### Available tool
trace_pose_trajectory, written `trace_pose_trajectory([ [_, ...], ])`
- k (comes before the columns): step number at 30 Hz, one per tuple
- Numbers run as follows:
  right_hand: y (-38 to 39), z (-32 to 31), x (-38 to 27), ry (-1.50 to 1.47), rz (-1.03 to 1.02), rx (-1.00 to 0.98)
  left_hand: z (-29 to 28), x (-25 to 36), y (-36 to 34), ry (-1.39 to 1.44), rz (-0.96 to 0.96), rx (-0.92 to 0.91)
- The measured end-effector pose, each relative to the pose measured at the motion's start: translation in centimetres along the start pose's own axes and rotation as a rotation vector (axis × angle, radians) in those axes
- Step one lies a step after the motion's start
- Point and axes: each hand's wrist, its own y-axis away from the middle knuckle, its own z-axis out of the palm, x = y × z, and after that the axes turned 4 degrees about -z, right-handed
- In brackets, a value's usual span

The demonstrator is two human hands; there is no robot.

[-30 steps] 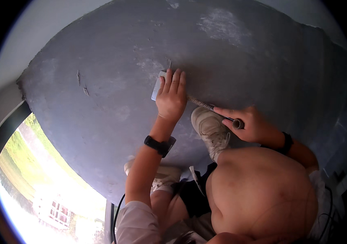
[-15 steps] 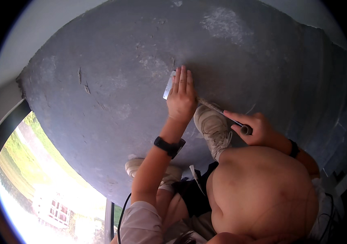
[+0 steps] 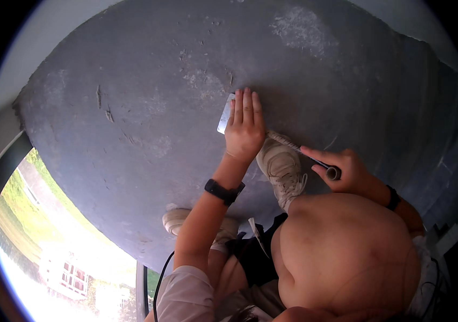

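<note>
I crouch on a rough grey concrete floor (image 3: 132, 107). My left hand (image 3: 244, 126) lies flat, fingers straight and together, pressing on the metal blade of a scraper (image 3: 223, 115) against the floor. A black watch (image 3: 223, 191) is on that wrist. My right hand (image 3: 344, 169) is closed around the scraper's long thin handle (image 3: 293, 145), which runs back from the blade over my right shoe (image 3: 281, 169). Most of the blade is hidden under my left hand.
My other pale shoe (image 3: 178, 220) stands behind my left forearm. Lighter scraped patches (image 3: 304, 27) mark the floor farther away. A dark-framed opening (image 3: 3, 166) at the lower left shows bright ground far below. Step-like ridges (image 3: 444, 161) run along the right.
Both hands and the scraper have shifted a little to the right across the floor, the blade staying flat under my left hand.
</note>
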Motion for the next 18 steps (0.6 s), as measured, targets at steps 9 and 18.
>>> trace_pose_trajectory([
  [9, -0.3, -0.1, 1.0, -0.01, -0.021, 0.008, 0.2, 0.1, -0.2, -0.03, 0.004, 0.006],
  [18, -0.2, -0.1, 1.1, 0.036, -0.026, -0.008, 0.0, 0.1, -0.4, -0.022, 0.004, 0.009],
])
